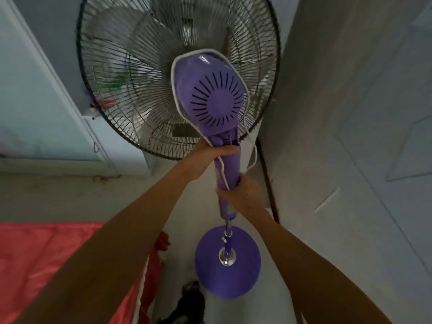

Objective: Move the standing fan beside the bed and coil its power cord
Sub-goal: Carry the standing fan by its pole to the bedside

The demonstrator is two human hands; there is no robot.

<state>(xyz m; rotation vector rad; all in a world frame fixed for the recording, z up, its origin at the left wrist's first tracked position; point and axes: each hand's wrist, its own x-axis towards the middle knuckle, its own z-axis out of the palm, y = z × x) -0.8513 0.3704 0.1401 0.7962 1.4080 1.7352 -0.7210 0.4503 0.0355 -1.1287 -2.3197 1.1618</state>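
A purple standing fan (216,99) fills the middle of the view, seen from behind and above, with its dark wire cage (117,90) facing away. Its round purple base (205,265) sits over the white floor; I cannot tell whether it touches it. A white power cord (174,90) loops around the motor housing and runs down the neck. My left hand (210,157) grips the top of the purple neck, just under the motor. My right hand (243,195) grips the neck lower down, with the cord running beneath its fingers.
A bed with a pink-red cover (46,258) lies at the lower left, close beside the fan's base. A grey wall (350,113) stands to the right, with a dark cable (268,183) running down along it. A dark object (189,298) lies on the floor near the base.
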